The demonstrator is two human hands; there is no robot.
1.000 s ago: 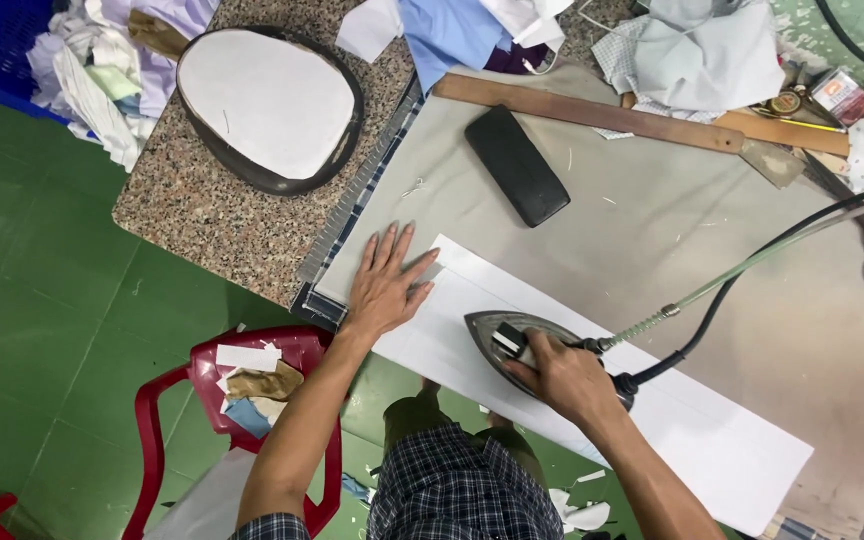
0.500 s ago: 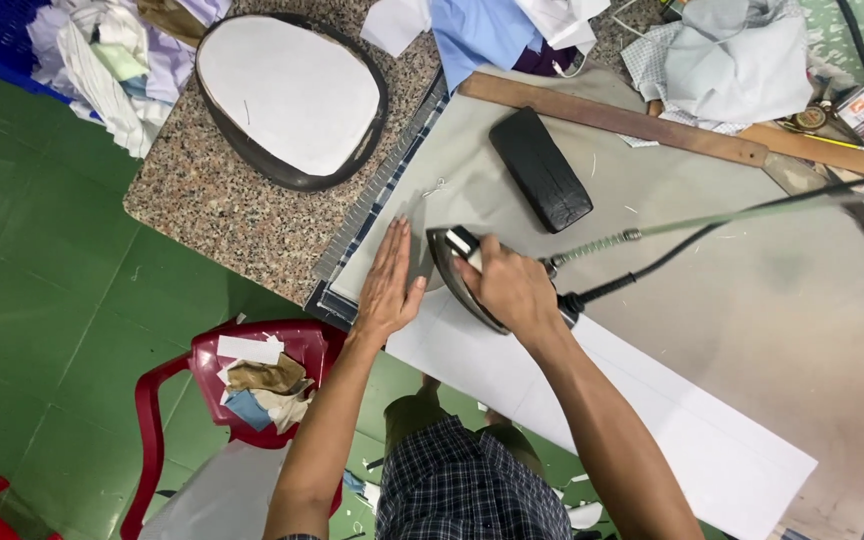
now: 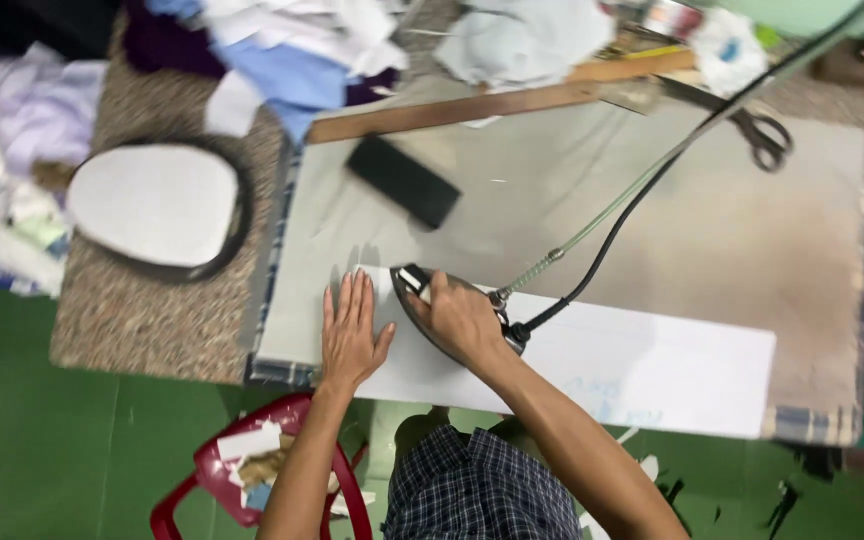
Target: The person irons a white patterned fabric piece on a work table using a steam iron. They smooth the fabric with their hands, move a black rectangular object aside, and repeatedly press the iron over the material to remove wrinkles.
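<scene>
A long white fabric strip lies along the near edge of the padded ironing table. My left hand presses flat on the strip's left end, fingers spread. Just to its right, my right hand grips the handle of a dark steam iron that rests on the strip, nose pointing left. The iron's black cord and pale hose run up to the far right.
A black rectangular block, a long wooden ruler and scissors lie on the table. A white oval pad sits on the speckled counter at left. Cloth piles crowd the back. A red stool with scraps stands below.
The iron and my right hand slid left along the strip from its middle toward my left hand. The camera view has swung, so the table now appears level.
</scene>
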